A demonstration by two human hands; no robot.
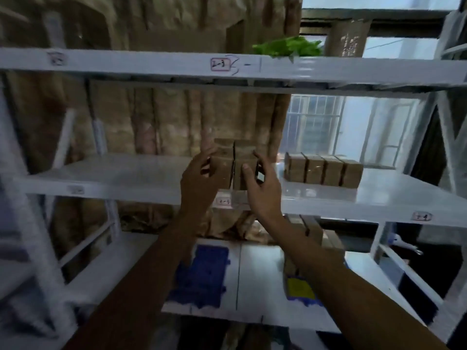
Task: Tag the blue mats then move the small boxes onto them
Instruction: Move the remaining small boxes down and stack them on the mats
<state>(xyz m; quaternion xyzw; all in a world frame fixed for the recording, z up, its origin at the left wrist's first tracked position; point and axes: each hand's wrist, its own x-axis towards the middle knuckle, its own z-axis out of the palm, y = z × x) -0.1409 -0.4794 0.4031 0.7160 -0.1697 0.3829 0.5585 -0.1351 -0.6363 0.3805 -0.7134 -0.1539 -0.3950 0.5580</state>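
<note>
To lower them cleanly onto the blue mat [202, 274] on the shelf below, both sides need even squeeze: the left hand [199, 178] presses half-open on the small boxes [233, 168] at the middle shelf's [126, 178] front edge, the right hand [262, 185] likewise opposite.

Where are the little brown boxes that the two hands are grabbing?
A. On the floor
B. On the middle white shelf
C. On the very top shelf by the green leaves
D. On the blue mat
B: the left hand and right hand close around the small boxes at the front edge of the middle shelf, above the blue mat on the shelf below.
</note>
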